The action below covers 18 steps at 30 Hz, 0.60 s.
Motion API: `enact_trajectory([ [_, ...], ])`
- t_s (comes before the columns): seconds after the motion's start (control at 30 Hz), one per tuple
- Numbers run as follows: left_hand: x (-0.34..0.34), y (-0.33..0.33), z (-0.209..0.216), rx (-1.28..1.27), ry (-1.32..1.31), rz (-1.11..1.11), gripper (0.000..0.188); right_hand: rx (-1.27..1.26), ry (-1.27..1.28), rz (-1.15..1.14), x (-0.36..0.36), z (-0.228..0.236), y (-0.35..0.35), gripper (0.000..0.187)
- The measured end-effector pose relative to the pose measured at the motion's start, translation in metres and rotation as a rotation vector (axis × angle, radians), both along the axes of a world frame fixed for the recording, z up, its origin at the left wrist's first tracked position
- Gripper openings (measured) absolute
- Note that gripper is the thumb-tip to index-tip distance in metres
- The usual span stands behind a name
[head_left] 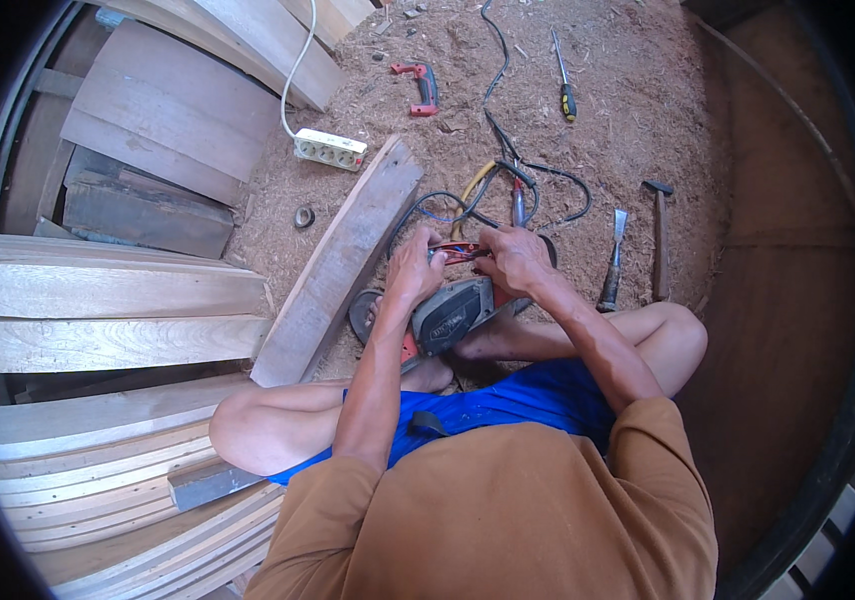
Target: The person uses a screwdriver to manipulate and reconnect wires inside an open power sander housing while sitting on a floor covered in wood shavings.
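An electric planer [453, 315] with a dark side cover and red parts rests between my crossed legs. Its handle is opened up, and coloured wires show inside the red shell. My left hand [416, 268] is closed on the left end of the opened handle. At the other end my right hand [518, 260] is closed too, its fingertips bent in by the wires; whether they pinch a wire is too small to tell. Just beyond the right hand lies a screwdriver [518, 203] with a red and bluish handle. A black power cord [493, 110] loops on the ground past the planer.
A red and black handle cover [428, 90] and a yellow-black screwdriver [567, 95] lie farther off on sawdust. A chisel [613, 262] and a hammer [661, 240] lie at right. Left are a thick plank [338, 265], a white power strip [330, 149], a tape roll [304, 217] and stacked boards [118, 290].
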State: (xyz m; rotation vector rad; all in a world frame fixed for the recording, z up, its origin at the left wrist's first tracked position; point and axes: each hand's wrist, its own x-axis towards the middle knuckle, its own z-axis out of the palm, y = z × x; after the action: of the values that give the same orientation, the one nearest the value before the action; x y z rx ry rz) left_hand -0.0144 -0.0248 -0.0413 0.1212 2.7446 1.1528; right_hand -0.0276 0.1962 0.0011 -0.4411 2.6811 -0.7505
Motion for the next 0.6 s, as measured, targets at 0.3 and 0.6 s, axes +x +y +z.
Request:
enact_trajectory([
  [0.3, 0.0, -0.006, 0.0, 0.061, -0.043, -0.031, 0.028, 0.01, 0.103, -0.003, 0.002, -0.005, -0.003, 0.022],
  [0.6, 0.001, 0.009, 0.021, -0.021, -0.111, 0.081, 0.023, 0.014, 0.096, 0.053, -0.002, -0.015, 0.001, 0.022],
])
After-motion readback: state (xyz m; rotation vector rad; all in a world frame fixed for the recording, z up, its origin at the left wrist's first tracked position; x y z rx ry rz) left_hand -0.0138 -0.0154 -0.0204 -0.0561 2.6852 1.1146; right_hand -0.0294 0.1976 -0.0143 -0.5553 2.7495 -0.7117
